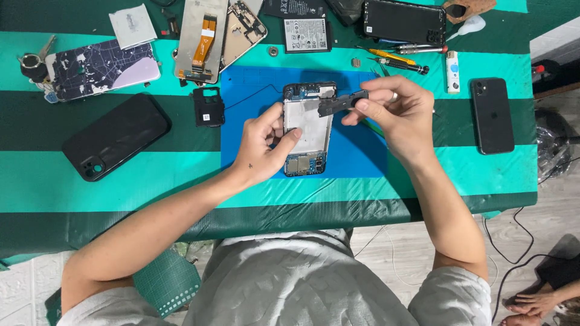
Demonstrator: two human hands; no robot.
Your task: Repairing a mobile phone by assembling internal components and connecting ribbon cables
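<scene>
An opened phone (309, 124) with its back off lies lengthwise on a blue work mat (254, 96); circuit boards show at both its ends and a pale plate covers the middle. My left hand (266, 145) grips the phone's left edge, thumb resting on the plate. My right hand (399, 111) pinches a small black plastic part (338, 102) just above the phone's upper right corner. A green tool sticks out under my right hand.
A green striped cloth (90, 181) covers the table. A black phone case (115, 136), a patterned case (99, 67), a small black cover (209, 107), loose phone panels (205, 36), a battery (307, 34), screwdrivers (399, 60) and a dark phone (492, 115) lie around. Another person's hand (534, 299) is lower right.
</scene>
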